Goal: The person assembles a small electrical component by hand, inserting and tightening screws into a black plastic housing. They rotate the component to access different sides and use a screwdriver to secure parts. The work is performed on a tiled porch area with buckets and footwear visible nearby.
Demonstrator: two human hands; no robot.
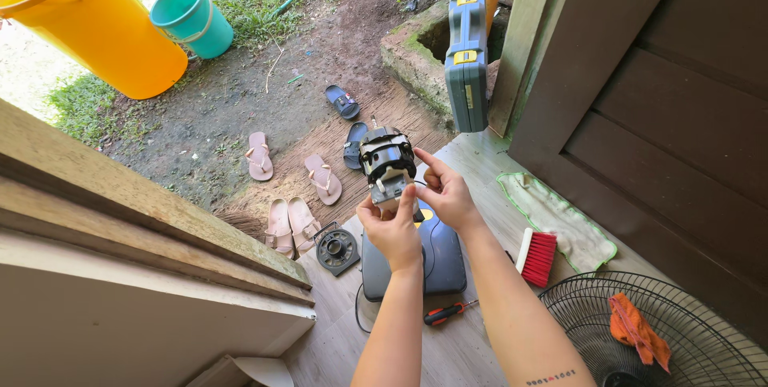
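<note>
Porch floor (472,347) — both hands grip fan motor (386,159) (underside hidden).

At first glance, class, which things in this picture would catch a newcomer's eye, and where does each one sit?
Dead centre, the left hand and right hand hold up a black and silver fan motor over a dark blue fan base on the plank floor. A big orange bucket lies tipped at top left, beside a teal bucket. At bottom right, an orange rag rests on a wire fan guard.
</note>
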